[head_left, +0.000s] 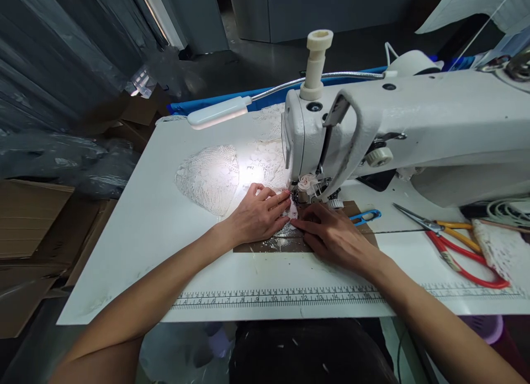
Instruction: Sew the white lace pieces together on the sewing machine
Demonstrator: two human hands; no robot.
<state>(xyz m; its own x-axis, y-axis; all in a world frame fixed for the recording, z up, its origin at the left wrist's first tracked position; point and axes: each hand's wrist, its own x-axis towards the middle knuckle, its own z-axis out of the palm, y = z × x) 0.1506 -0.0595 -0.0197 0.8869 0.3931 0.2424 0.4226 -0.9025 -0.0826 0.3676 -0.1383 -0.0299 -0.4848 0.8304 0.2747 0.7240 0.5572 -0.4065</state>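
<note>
A white sewing machine (414, 119) stands on a white table (136, 235). Both hands lie flat in front of its presser foot (304, 193). My left hand (259, 212) presses with spread fingers on a small pale pink fabric piece (293, 210) beside the needle. My right hand (331, 232) rests fingers-down on the same piece from the right, touching the left fingertips. White lace (211, 177) spreads out behind the left hand, lit by the machine lamp (217, 112).
Blue thread snips (366, 215) lie just right of my right hand. Red and orange scissors (459, 246) and a lace strip (503, 254) lie at the right. A printed ruler (281, 298) runs along the table's front edge. Cardboard boxes (28, 224) stand left of the table.
</note>
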